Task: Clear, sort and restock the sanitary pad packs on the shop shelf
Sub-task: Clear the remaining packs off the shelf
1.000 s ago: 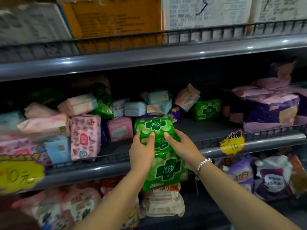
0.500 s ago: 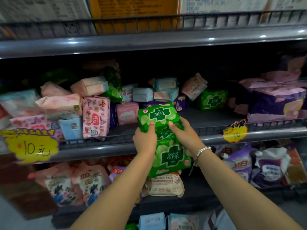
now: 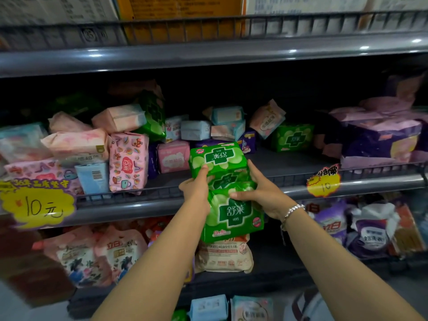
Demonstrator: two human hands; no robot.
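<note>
I hold a stack of green pad packs [image 3: 231,212] between both hands, just in front of the middle shelf's rail [image 3: 143,209]. My left hand [image 3: 196,191] grips the stack's left side, thumb up on the top pack [image 3: 217,158]. My right hand [image 3: 261,191] grips the right side, fingers curled over the front of the lower pack. The top pack lies flat, tipped toward the shelf. Behind it the shelf board [image 3: 278,163] is bare. Another green pack [image 3: 291,137] stands at the back.
Pink, blue and patterned packs [image 3: 128,162] crowd the shelf's left; purple packs [image 3: 382,144] pile up at the right. Yellow price tags [image 3: 39,205] [image 3: 324,181] hang on the rail. Detergent bags [image 3: 222,256] fill the shelf below. An upper shelf [image 3: 208,56] overhangs.
The green stack and both hands have lifted slightly and edged toward the shelf, and the top pack has tipped flatter. My view has dropped, showing more of the lower shelf.
</note>
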